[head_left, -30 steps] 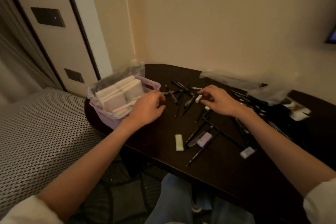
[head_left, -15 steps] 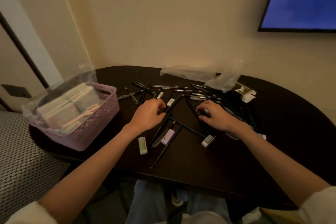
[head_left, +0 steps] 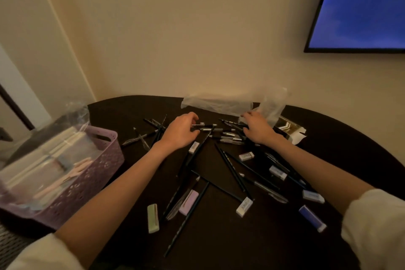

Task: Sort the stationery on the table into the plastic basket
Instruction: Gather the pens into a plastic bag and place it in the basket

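Left hand (head_left: 182, 131) curls over pens (head_left: 228, 138) near the table's (head_left: 285, 237) far edge, seemingly pinching one. Right hand (head_left: 258, 130) rests beside them, grip unclear. Basket (head_left: 92, 173) sits at the left edge. Pens look light, stiff, prone to rolling; best gathered mid-barrel.

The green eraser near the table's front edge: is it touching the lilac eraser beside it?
Apart. The head view shows the green eraser and the lilac eraser lying separately, with a strip of dark table and a dark pencil between them.
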Motion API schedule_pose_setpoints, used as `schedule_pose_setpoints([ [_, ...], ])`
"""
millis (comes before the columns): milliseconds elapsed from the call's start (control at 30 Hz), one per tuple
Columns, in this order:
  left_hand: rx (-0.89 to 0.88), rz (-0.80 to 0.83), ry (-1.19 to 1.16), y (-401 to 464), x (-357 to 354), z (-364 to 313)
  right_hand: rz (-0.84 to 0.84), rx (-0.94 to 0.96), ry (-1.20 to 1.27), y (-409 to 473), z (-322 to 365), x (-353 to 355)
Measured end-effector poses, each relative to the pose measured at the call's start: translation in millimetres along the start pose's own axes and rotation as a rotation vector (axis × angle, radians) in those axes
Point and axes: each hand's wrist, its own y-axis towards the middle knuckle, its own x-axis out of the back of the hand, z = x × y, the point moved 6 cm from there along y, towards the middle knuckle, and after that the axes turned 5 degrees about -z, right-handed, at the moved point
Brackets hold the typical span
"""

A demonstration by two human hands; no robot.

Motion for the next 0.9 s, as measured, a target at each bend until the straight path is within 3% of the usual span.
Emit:
schedule_pose_setpoints([
  [167,0.073,0.014,0.029,29,-20,26,0.000,0.084,-0.210,54,14,-18],
  [400,0.070,-0.004,0.045,47,-40,50,0.072,0.067,-0.227,101,15,-50],
  [633,0.064,-0.065,0.018,51,-38,66,-0.077,0.077,-0.208,117,20,-59],
  [800,0.059,-0.106,-0.021,44,-20,67,-0.362,-0.012,0.209,111,35,-33],
  [900,0.075,-0.145,-0.046,34,-5,63,-0.403,-0.061,0.496,99,54,-5],
])
